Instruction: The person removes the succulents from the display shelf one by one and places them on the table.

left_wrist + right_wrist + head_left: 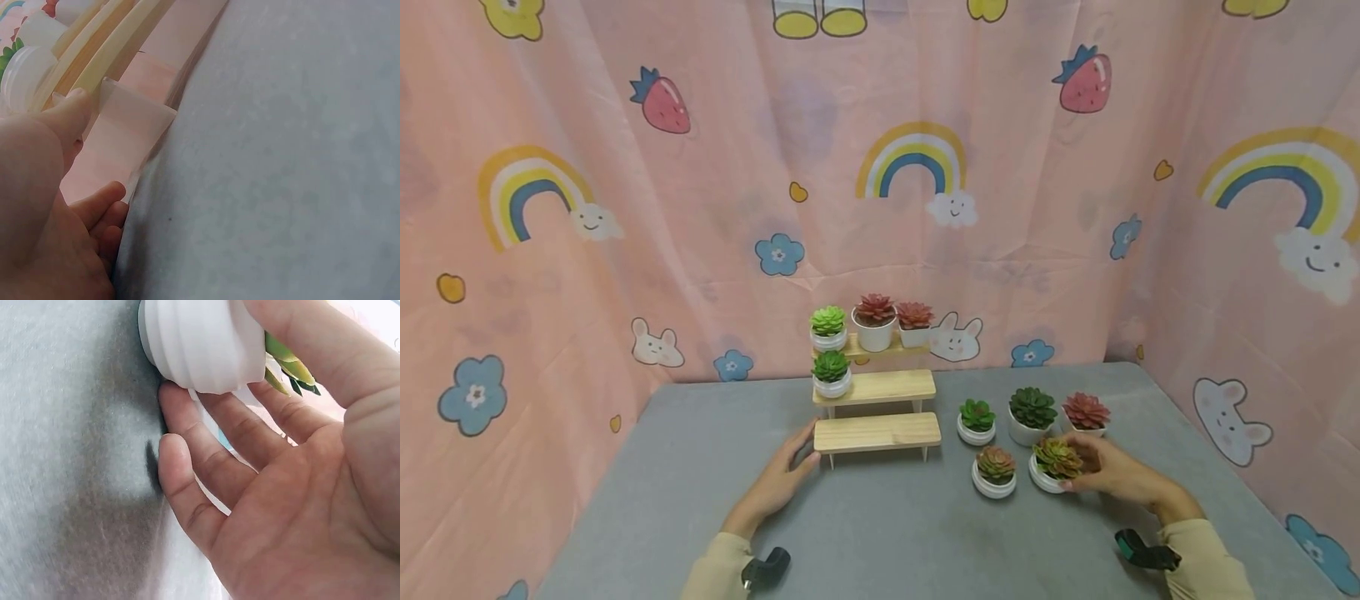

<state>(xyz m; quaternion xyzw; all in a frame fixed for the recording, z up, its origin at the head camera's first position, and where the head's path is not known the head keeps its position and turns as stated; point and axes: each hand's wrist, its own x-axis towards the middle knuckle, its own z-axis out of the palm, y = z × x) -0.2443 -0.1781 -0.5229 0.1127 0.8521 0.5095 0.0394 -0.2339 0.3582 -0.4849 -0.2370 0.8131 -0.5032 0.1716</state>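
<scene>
My left hand (781, 475) is at the left end of a three-tier wooden stand; in the left wrist view its thumb (74, 112) touches the end of the stand's lowest board (877, 433), with the other fingers loosely bent. On the right, my right hand (1112, 471) holds a yellow-green succulent (1057, 457) in a round white pot. The right wrist view has that ribbed white pot (203, 347) between thumb and fingers, close to the tabletop. Beside it stand an orange-brown succulent (996, 465), a small green one (977, 415), a dark green one (1032, 410) and a red one (1086, 412).
On the stand's top board are a bright green succulent (828, 321), a dark red one (875, 312) and a pinkish-red one (915, 317). The middle board (887, 386) bears a green succulent (831, 367) at its left end. A patterned pink curtain (715, 208) hangs behind the grey table (880, 533).
</scene>
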